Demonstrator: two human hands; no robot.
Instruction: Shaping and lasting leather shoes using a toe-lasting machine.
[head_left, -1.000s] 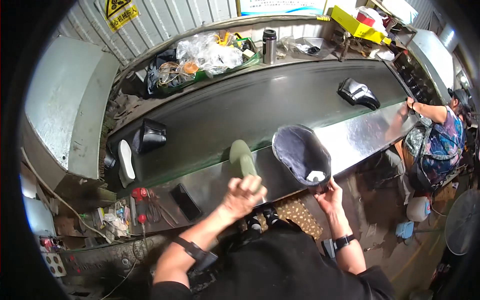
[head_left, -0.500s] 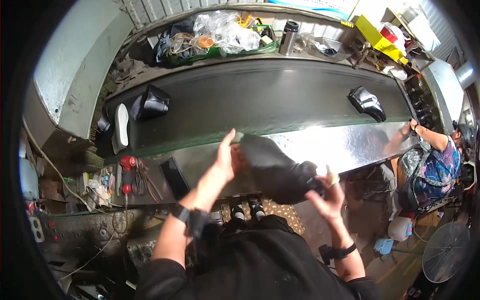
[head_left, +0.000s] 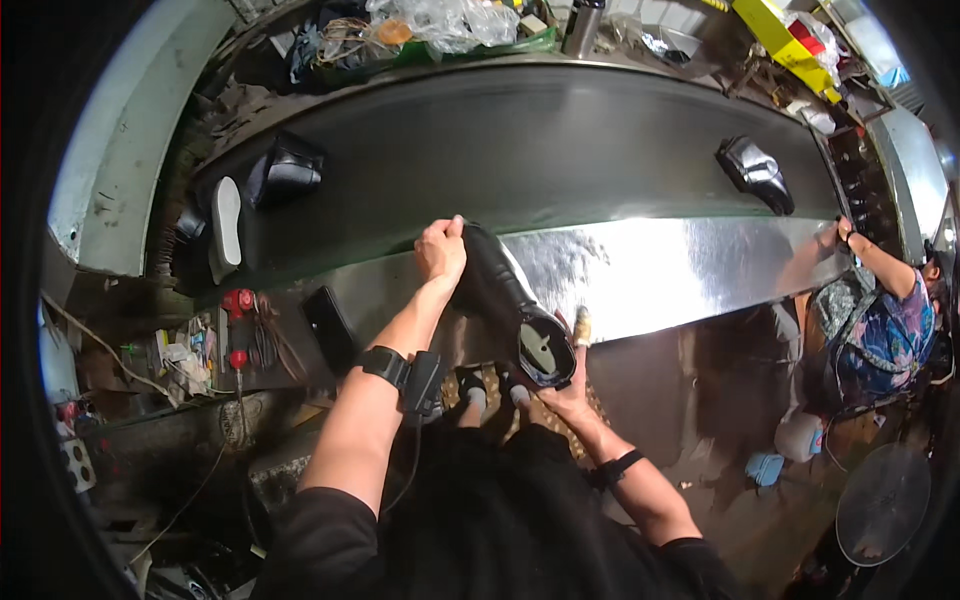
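A black leather boot (head_left: 492,280) hangs slantwise over the near edge of the metal strip. Its opening points toward me and shows a pale, greenish inner piece with a small hole. My left hand (head_left: 441,252) is closed on the boot's far end. Under and beside the opening, my right hand (head_left: 570,392) grips the boot from the right, a yellowish wrap on one finger. The boot hides part of that hand's fingers. Left of my left forearm lies a black phone (head_left: 329,322).
A dark conveyor belt (head_left: 500,150) runs behind the shiny metal strip (head_left: 650,275). On it stand black boots (head_left: 290,170) and a white-soled shoe (head_left: 226,225) at left, another black boot (head_left: 755,173) at right. A red tool (head_left: 238,303) lies left. A co-worker (head_left: 880,330) sits at right.
My right hand, spread and apart before, now holds the boot near its opening. The boot has turned so that the opening faces me. My view has shifted, too.
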